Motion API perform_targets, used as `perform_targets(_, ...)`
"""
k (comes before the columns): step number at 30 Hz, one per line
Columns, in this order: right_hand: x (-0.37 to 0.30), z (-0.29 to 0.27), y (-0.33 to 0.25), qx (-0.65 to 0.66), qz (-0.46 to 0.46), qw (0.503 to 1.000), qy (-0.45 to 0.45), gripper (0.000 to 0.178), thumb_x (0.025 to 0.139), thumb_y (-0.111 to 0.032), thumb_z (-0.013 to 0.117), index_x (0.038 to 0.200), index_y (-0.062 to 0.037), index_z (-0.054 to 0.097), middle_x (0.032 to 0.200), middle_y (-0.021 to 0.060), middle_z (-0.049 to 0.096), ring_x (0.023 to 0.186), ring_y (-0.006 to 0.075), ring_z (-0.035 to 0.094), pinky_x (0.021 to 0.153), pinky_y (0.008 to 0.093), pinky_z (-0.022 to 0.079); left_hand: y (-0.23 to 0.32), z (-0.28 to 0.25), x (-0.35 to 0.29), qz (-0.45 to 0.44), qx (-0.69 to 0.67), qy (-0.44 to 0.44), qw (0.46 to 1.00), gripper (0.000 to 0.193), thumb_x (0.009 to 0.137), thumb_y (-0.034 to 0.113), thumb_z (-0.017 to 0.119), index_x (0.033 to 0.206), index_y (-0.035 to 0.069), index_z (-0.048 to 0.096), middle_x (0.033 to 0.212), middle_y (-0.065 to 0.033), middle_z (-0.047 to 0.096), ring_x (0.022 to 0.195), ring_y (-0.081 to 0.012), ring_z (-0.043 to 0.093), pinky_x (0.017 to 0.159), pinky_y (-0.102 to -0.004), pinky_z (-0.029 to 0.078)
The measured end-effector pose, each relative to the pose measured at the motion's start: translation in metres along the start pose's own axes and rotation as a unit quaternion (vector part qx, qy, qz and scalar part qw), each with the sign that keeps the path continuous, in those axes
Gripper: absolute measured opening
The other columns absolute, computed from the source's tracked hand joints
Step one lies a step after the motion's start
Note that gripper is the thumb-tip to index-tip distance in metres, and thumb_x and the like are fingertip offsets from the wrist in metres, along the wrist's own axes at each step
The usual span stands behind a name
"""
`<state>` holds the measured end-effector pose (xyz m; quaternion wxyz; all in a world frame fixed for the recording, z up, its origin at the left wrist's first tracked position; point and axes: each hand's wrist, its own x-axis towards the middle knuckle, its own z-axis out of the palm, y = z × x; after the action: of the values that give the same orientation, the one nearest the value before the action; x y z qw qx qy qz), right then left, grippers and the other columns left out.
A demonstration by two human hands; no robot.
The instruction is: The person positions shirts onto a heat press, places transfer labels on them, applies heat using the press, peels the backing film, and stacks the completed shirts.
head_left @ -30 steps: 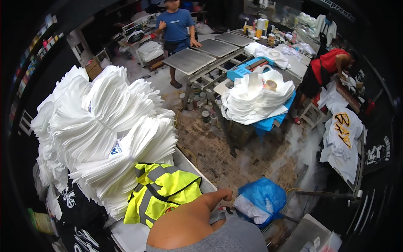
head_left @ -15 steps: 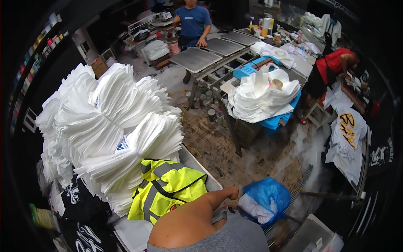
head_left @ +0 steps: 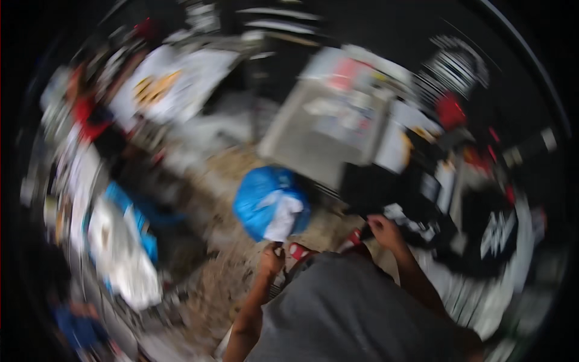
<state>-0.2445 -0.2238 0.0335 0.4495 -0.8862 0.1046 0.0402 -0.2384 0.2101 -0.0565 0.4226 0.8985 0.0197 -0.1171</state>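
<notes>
A blue plastic bag (head_left: pixel 250 205), with white cloth (head_left: pixel 282 217) showing at its mouth, is in front of my feet. My left hand (head_left: pixel 272 258) is closed at the bag's near edge, beside the white cloth. To the right, my right hand (head_left: pixel 384 232) is by the near edge of black printed shirts (head_left: pixel 377 184). Motion smears its fingers, so whether it touches or grips the cloth cannot be made out.
A grey bin or tray (head_left: pixel 295 136) with assorted items stands ahead. White bags (head_left: pixel 123 256) lie on a table to the left. Behind that, a person in red (head_left: pixel 84 111) is near a printed white cloth (head_left: pixel 205 66). A person in blue (head_left: pixel 81 329) is at the lower left.
My view has swung sharply to the right and blurred. The blue bag now appears left of centre, with my left hand still beside it. My right hand has come into view near the black shirts.
</notes>
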Motion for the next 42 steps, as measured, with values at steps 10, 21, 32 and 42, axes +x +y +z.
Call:
perform_targets(10, -0.012, -0.185, 0.04, -0.145, -0.028, 0.923, 0.355, 0.028, 0.087, -0.01, 0.071, 0.115, -0.0074, 0.067, 0.122, 0.0149, 0.062, 0.115, 0.0391, 0.059, 0.098, 0.0462, 0.049, 0.324, 0.072, 0.141, 0.384, -0.001, -0.058, 0.921, 0.025, 0.088, 0.003, 0.068, 0.113, 0.004, 0.068, 0.119, -0.02, 0.066, 0.112, -0.0405, 0.063, 0.096, -0.045, 0.052)
perform_targets(21, 0.036, -0.21, 0.096, -0.074, -0.089, 0.948, 0.297, 0.043, 0.085, -0.014, 0.078, 0.126, -0.0104, 0.067, 0.148, 0.0144, 0.046, 0.132, 0.039, 0.049, 0.11, 0.046, 0.044, 0.437, 0.246, 0.143, 0.423, -0.027, -0.154, 0.893, 0.033, 0.086, 0.008, 0.075, 0.119, 0.009, 0.069, 0.145, -0.0228, 0.051, 0.133, -0.0437, 0.052, 0.111, -0.0451, 0.045)
perform_targets(32, 0.041, -0.194, 0.113, -0.074, -0.083, 0.955, 0.274, 0.044, 0.086, -0.018, 0.077, 0.129, -0.0115, 0.067, 0.152, 0.0165, 0.042, 0.135, 0.0385, 0.047, 0.111, 0.0479, 0.042, 0.427, 0.277, 0.137, 0.406, -0.018, -0.164, 0.899, 0.044, 0.086, 0.004, 0.069, 0.129, 0.009, 0.064, 0.157, -0.0243, 0.038, 0.139, -0.0452, 0.047, 0.111, -0.046, 0.045)
perform_targets(42, 0.043, -0.194, 0.115, -0.074, -0.091, 0.954, 0.275, 0.043, 0.086, -0.017, 0.076, 0.128, -0.0137, 0.069, 0.153, 0.016, 0.042, 0.135, 0.0371, 0.047, 0.11, 0.047, 0.041, 0.429, 0.274, 0.133, 0.41, -0.003, -0.153, 0.899, 0.043, 0.086, 0.007, 0.069, 0.129, 0.007, 0.064, 0.156, -0.025, 0.038, 0.136, -0.0461, 0.05, 0.109, -0.0459, 0.048)
